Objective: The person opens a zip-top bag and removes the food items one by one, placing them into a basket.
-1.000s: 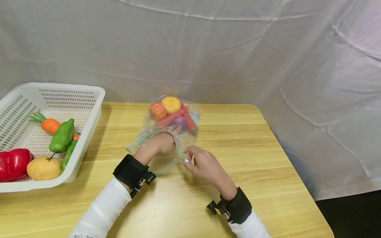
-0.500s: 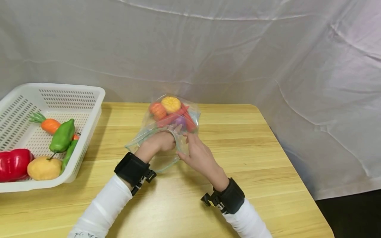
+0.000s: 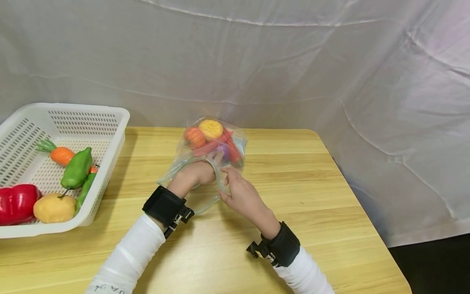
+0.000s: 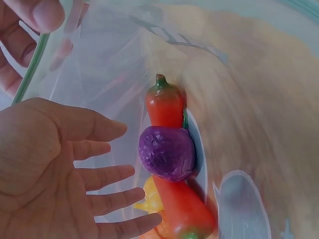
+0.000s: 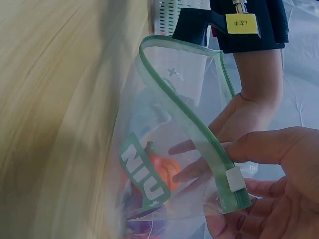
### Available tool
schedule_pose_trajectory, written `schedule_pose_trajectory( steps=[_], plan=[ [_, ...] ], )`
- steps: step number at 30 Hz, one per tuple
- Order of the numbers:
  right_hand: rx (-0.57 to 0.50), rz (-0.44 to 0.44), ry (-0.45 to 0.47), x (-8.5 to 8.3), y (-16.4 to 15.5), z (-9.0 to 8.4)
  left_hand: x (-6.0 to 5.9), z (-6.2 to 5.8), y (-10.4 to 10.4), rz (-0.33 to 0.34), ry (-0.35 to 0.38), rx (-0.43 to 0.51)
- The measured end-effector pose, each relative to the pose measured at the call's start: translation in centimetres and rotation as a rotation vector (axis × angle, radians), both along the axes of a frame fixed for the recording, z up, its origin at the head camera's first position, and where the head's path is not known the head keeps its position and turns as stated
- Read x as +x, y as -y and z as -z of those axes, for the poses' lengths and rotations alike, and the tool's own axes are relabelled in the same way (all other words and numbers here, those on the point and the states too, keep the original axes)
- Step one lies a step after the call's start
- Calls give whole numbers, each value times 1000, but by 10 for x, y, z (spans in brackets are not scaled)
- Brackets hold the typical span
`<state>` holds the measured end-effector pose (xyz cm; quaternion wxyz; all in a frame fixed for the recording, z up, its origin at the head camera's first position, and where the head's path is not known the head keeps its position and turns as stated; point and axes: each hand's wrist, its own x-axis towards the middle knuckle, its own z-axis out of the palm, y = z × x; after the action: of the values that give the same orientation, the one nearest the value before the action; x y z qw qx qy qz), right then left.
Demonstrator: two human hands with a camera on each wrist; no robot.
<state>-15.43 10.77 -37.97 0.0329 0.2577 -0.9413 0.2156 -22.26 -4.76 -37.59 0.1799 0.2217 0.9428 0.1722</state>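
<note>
A clear zip bag [image 3: 205,163] with a green rim [image 5: 199,124] lies on the wooden table [image 3: 312,183]. It holds toy produce: a yellow pumpkin [image 3: 210,128], an orange-red fruit [image 3: 194,136], a red pepper [image 4: 164,104], a purple piece [image 4: 167,152] and a long red one [image 4: 182,209]. My left hand [image 3: 196,173] is inside the bag's mouth, palm open and fingers [image 4: 104,174] straight, close to the purple piece. My right hand [image 3: 235,192] pinches the rim near its white slider [image 5: 234,179], thumb on top.
A white perforated basket [image 3: 110,112] stands at the table's left, holding a carrot [image 3: 61,155], a green pepper [image 3: 77,167], a red bell pepper [image 3: 16,202] and a potato [image 3: 54,207]. White cloth hangs behind. The table's right edge drops off past the bag.
My right hand has moved from the bag's near corner up and left along the rim, close beside the left wrist. The left hand stays inside the bag.
</note>
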Motion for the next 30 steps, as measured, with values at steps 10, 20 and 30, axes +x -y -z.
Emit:
schedule_pose_trajectory(
  steps=[10, 20, 30],
  plan=[
    [4, -13, -14, 2, -1, 4, -6, 1, -3, -10, -13, -49],
    [7, -11, -11, 4, -1, 3, -11, 4, -5, -51, -18, -49],
    [-3, -12, -19, 5, -2, 4, -20, 7, -11, -23, -88, -136]
  ],
)
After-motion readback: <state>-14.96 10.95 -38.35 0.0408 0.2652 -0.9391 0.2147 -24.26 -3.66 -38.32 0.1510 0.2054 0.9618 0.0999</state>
